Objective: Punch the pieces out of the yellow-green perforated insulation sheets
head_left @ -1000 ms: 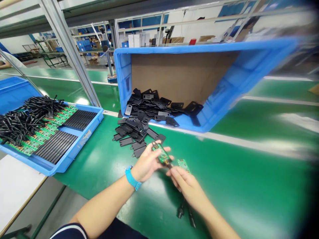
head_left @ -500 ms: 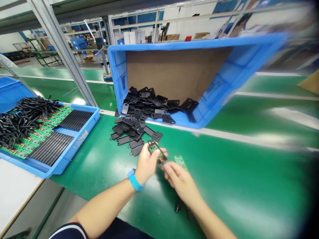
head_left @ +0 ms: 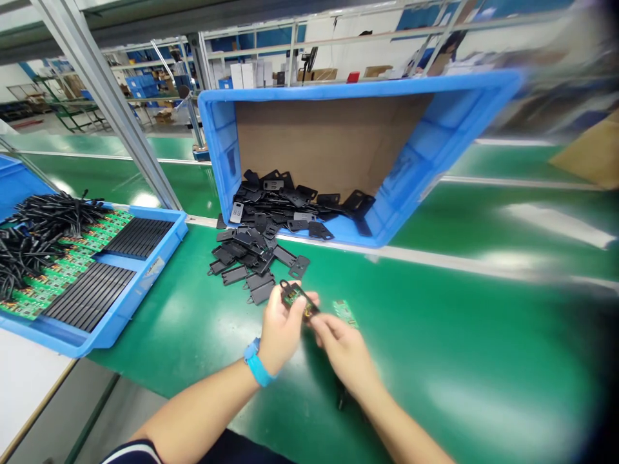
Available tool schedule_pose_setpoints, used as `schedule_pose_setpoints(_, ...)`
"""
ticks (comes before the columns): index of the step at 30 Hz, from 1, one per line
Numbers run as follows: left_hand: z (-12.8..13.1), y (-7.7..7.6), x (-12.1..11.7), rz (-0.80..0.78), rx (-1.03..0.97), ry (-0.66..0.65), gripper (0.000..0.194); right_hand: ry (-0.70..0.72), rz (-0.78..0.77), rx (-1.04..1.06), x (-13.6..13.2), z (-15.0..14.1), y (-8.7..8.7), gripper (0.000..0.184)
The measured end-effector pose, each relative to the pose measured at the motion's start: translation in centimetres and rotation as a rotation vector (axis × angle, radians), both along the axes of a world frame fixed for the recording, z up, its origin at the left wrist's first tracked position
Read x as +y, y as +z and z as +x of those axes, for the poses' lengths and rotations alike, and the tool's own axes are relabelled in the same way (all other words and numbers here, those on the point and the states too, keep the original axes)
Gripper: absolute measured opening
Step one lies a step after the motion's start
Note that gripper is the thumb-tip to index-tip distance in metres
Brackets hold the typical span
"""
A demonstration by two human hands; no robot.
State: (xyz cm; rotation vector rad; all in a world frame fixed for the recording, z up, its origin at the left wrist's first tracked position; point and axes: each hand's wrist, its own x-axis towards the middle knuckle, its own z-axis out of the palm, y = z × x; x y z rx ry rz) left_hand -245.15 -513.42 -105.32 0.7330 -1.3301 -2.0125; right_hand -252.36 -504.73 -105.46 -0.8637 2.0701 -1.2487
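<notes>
My left hand (head_left: pixel 283 328) grips a black plastic housing (head_left: pixel 285 284) with a loop at its far end. A small green circuit board (head_left: pixel 293 296) sits inside the housing, and my left thumb presses on it. At the near end of the housing, my right hand (head_left: pixel 345 351) pinches where the board's wires come out; the fingertips hide exactly what they hold. Black cable ends (head_left: pixel 341 398) show below my right hand. Just beyond that hand, another green circuit board (head_left: pixel 344 312) lies on the green table (head_left: pixel 435 361).
A blue crate (head_left: pixel 358 93) lies on its side at the back, with black plastic covers (head_left: pixel 294 206) spilling out. Black housings (head_left: pixel 249 251) are piled before it. At left, a blue tray (head_left: pixel 167 254) holds cabled circuit boards (head_left: pixel 53 274). A metal post (head_left: pixel 111 109) rises behind.
The view has shifted slightly, so everything sits a little further left. My right fingers are closer against the housing's near end. Both hands keep hold of the same piece.
</notes>
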Motion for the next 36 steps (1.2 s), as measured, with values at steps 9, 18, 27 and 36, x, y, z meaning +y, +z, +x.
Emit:
schedule_pose_setpoints(9, 0.2, 0.1, -4.2, 0.122, -0.001, 0.229, 0.031, 0.231, -0.077, 0.337, -6.1, -6.0, -2.2, 0.024)
schedule_pose_setpoints(18, -0.3, -1.8, -4.3, 0.173, -0.130, -0.122, 0.020, 0.184, -0.101, 0.626, -4.7, -8.6, -1.6, 0.023)
schedule_pose_setpoints(27, -0.1, -1.2, -2.0, -0.087, -0.209, -0.324, 0.040, 0.043, -0.343, 0.694, -0.1, -5.4, 1.6, 0.017)
schedule_pose_setpoints(36, 0.2, -0.9, -1.1, -0.377, -0.199, -0.383, 0.046, -0.038, -0.413, 0.771, -0.6, -4.6, 1.1, 0.009)
